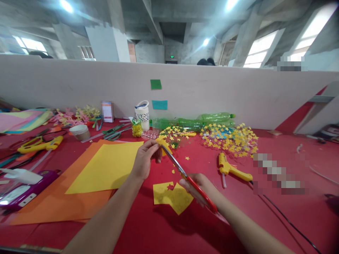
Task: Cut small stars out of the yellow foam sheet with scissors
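Between the thumb and fingers of my left hand (145, 157) is a small piece of yellow paper (164, 145). My right hand (202, 188) grips red-handled scissors (182, 171), whose blade tips reach up to the lower edge of that piece. Whether the blades touch the paper is hard to see. Below the scissors lie yellow paper scraps (161, 193), with a star-shaped gap at the top edge. Tiny yellow bits and a loose yellow star (187, 158) rest on the red table just beyond.
Yellow and orange sheets (106, 169) lie at left, beside a purple power strip (29, 192). A yellow glue gun (233, 169) with a black cord sits at right. Clusters of yellow stars (230, 141), green bottles (190, 123) and a white cup (143, 116) stand towards the partition (185, 88).
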Available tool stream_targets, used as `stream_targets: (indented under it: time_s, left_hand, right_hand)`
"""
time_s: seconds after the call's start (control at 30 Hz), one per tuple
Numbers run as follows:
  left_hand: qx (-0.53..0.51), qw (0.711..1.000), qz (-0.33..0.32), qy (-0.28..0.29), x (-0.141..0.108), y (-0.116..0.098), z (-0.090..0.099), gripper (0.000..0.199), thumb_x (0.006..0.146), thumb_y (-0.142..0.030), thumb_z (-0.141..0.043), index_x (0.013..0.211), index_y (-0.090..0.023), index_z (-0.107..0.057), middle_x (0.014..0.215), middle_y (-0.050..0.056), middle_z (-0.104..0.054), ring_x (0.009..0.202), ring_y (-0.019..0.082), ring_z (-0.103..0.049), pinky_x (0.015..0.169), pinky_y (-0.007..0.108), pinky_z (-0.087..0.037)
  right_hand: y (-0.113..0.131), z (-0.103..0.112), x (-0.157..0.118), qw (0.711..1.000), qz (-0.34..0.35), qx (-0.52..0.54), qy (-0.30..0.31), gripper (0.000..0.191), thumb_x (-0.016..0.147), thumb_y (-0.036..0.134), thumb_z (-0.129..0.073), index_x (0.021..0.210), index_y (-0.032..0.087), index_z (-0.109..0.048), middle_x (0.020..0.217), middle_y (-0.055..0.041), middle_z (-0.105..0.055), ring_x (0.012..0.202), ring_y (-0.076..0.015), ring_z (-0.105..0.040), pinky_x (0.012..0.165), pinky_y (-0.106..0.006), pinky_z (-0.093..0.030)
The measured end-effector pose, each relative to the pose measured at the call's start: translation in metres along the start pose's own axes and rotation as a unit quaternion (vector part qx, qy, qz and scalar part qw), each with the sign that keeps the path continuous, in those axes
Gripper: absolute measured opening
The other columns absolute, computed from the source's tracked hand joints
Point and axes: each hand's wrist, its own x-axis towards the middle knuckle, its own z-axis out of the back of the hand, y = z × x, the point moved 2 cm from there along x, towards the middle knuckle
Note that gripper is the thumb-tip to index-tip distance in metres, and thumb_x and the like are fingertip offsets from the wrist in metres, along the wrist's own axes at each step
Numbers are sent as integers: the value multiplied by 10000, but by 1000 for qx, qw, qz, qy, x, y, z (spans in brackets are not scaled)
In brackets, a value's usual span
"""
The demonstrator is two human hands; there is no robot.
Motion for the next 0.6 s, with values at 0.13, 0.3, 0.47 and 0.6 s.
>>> stream_targets:
  time_s: [0.13, 0.3, 0.47, 0.6]
  left_hand:
    - [9, 1000, -13, -8, 0, 0, 2, 111, 771, -226, -508, 680, -163, -508, 525, -40, -519, 407, 66, -449, 384, 179, -348]
    - [27, 999, -19, -12, 1, 1, 4, 108, 759, -226, -518, 674, -161, -509, 533, -36, -526, 410, 70, -459, 386, 185, -361]
    - [21, 999, -22, -15, 2, 3, 6, 118, 761, -222, -509, 662, -158, -504, 511, -38, -515, 402, 64, -443, 376, 176, -347]
    - [22, 999, -20, -11, 3, 4, 5, 124, 763, -223, -511, 659, -155, -511, 523, -35, -520, 401, 60, -442, 378, 176, -350]
  right_hand:
    - [0, -1, -1, 1000, 6, -12, 10, 425, 757, 550, -478, 602, 159, -419, 426, 57, -374, 359, -44, -321, 369, -171, -218]
    - [-3, -3, -2, 1000, 16, -15, 14, 459, 785, 587, -397, 620, 159, -411, 456, 50, -385, 361, -39, -327, 360, -165, -209]
    - [-3, -3, -1, 999, 9, -17, 27, 463, 785, 591, -393, 635, 154, -432, 451, 51, -381, 355, -40, -343, 350, -156, -222]
    - [-3, -3, 0, 1000, 14, -12, 26, 458, 794, 579, -390, 632, 154, -438, 429, 52, -378, 346, -43, -357, 346, -150, -239]
